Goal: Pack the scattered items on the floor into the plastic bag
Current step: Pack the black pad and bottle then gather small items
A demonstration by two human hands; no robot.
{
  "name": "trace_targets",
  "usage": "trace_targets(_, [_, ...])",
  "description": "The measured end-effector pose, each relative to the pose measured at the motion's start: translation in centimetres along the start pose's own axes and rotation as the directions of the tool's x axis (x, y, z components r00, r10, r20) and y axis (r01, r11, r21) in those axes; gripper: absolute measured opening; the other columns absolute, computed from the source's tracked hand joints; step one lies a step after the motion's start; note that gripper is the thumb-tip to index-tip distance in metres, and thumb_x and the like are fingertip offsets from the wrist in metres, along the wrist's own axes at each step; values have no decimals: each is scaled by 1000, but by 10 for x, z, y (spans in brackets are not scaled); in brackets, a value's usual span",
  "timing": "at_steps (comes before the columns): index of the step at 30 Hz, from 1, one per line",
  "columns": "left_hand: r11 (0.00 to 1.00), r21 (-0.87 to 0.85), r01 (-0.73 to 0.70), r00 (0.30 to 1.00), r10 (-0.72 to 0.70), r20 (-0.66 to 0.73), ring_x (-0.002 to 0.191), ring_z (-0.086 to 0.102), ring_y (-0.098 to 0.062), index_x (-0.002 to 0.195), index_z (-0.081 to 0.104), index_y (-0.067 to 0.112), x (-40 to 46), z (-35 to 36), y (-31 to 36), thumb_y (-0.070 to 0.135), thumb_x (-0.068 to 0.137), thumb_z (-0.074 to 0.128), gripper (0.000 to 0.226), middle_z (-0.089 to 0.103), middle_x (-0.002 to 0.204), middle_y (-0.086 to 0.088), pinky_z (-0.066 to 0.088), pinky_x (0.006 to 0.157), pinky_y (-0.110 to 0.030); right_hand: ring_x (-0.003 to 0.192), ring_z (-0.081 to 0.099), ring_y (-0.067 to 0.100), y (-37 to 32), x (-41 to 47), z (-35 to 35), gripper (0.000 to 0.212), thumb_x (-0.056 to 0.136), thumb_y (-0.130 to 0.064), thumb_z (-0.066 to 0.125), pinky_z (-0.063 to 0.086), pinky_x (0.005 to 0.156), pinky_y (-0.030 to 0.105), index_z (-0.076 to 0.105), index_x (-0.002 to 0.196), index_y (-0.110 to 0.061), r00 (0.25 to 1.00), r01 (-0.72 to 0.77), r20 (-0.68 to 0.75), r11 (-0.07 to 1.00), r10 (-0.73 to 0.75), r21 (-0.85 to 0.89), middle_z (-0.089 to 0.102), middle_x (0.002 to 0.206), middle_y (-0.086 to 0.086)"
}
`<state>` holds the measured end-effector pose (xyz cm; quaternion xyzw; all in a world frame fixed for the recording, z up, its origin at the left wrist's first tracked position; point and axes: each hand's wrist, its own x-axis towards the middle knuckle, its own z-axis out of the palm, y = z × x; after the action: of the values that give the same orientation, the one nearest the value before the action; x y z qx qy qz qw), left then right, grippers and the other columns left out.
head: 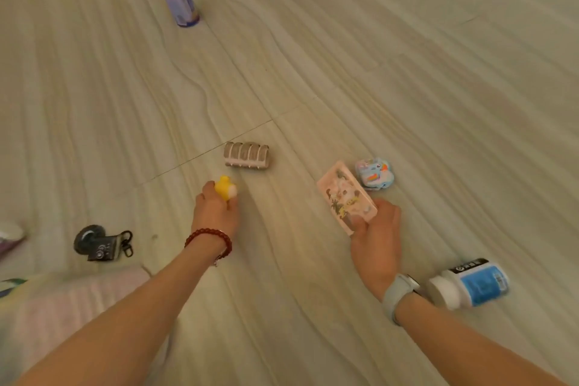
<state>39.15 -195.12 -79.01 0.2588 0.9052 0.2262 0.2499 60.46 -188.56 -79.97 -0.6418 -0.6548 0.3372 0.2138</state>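
Two hands: both loaded.
Left hand [216,207]: fingers curled round yellow toy [225,187].
Right hand [377,235]: pinching pink box [346,196], long axis running away and leftward.
Nearest loose thing: hair clip [247,155], just beyond left fingers.
Plastic bag: not clearly visible.

A small yellow toy [225,187] and a pink illustrated box [346,197] sit gripped above the floor.

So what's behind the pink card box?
A small blue rainbow toy sits on the floor just past the pink card box. The right hand covers the box's near end.
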Motion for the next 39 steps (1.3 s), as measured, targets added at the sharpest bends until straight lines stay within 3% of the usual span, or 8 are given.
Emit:
trace_targets(8, [935, 143, -324, 942, 332, -36, 77, 50, -13, 120, 40, 24, -93, -145, -6, 33, 86, 54, 38, 52, 92, 7, 33, 61, -26, 67, 50, 2, -83, -68, 11, 16, 92, -9, 47, 38, 57, 6, 46, 108, -9, 912, 224, 260, 916, -317, 332, 54, 79, -7])
trace_targets(11, [924, 158, -347, 917, 370, -150, 74, 51, -1, 108, 40, 33, -139, -209, -43, 31, 83, 57, 30, 50, 86, 21, 37, 60, -9, 70, 53, 10, -127, -102, 19, 15, 94, -10, 43, 38, 56, 12, 43, 108, -15, 839, 235, 367, 876, -402, 422, 52, 79, -14])
trace_targets(19, [888, 455, 69, 943, 90, -319, 87, 59, -28, 120, 51, 19, -195, -287, -169, 41, 82, 57, 44, 65, 99, -8, 44, 74, -35, 69, 56, -13, -210, -175, 9, 15, 91, -14, 49, 39, 58, 1, 51, 99, -26, 646, 358, 445, 761, -620, 541, 58, 83, -19])
trace_targets(24, [754, 656, 35, 924, 225, -308, 104, 56, -27, 109, 61, 23, -178, -281, -207, 45, 78, 62, 39, 68, 104, -2, 32, 87, -41, 68, 55, -8, -255, -233, 19, 21, 89, -19, 53, 41, 57, 6, 61, 109, -22, 441, 523, 550, 701, -709, 484, 62, 88, -9])
trace_targets(29, [900, 415, 134, 827, 129, -547, 120, 43, -33, 119, 54, 18, -175, -291, -224, 34, 73, 71, 52, 48, 129, -12, 31, 98, -50, 95, 59, 21, -271, -272, 55, 26, 95, -24, 40, 49, 80, 32, 52, 117, -16, 226, 867, 613, 444, -757, 228, 59, 114, 5])
trace_targets(32, [962, 129, 241, 832, -136, -537, 126, 40, -30, 136, 31, 18, -178, -291, -236, 40, 78, 65, 71, 32, 142, -13, 38, 99, -42, 64, 58, 20, -273, -281, 73, 24, 85, -15, 59, 49, 51, 31, 54, 108, -12, 99, 986, 543, 156, -834, 58, 56, 100, 7])
trace_targets(34, [959, -85, 271, 854, -281, -437, 118, 48, -29, 138, 26, 17, -176, -289, -241, 40, 78, 65, 75, 42, 136, -14, 42, 92, -36, 39, 41, 14, -274, -289, 78, 29, 62, -14, 78, 24, 32, 24, 62, 87, -13, 31, 1000, 471, 26, -881, -16, 57, 75, 4])
trace_targets(39, [952, -99, 289, 889, -305, -341, 101, 52, -24, 130, 39, 15, -172, -278, -238, 33, 76, 70, 65, 53, 119, -12, 37, 78, -26, 30, 43, 14, -266, -290, 87, 52, 51, -18, 82, 14, 33, 21, 67, 101, -14, 48, 990, 465, -18, -884, -138, 55, 67, 1])
